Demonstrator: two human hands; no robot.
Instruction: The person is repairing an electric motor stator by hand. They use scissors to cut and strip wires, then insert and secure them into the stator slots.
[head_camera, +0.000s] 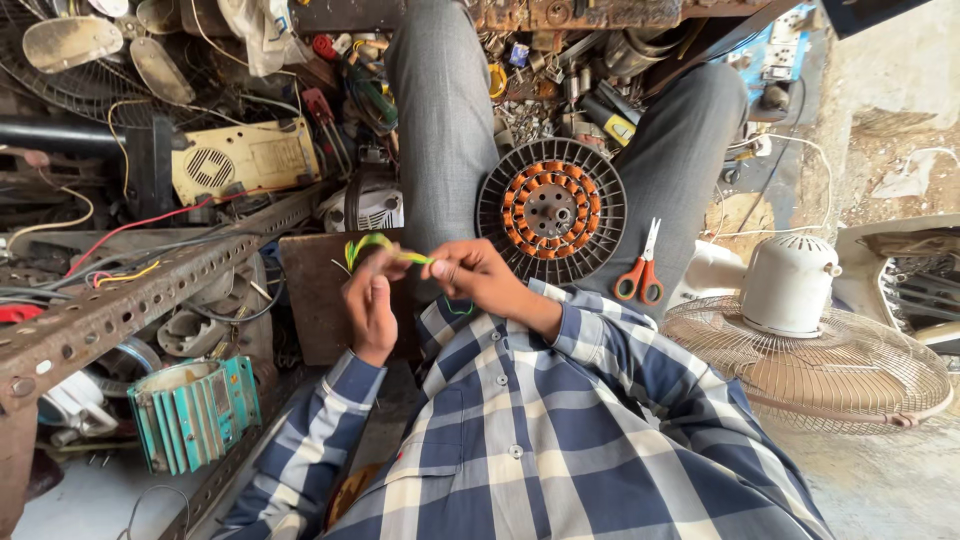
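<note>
Here both hands, left hand (368, 300) and right hand (472, 272), pinch thin yellow-green wires (385, 246). A round motor coil (551, 210) rests on the lap, scissors (642, 272) beside it.

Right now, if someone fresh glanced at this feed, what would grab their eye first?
Probably the round motor stator with orange copper coils, resting on the person's lap at centre. Just below it, the left hand and right hand pinch yellow-green wires between them. Orange-handled scissors lie on the right thigh, beside a white fan.
</note>
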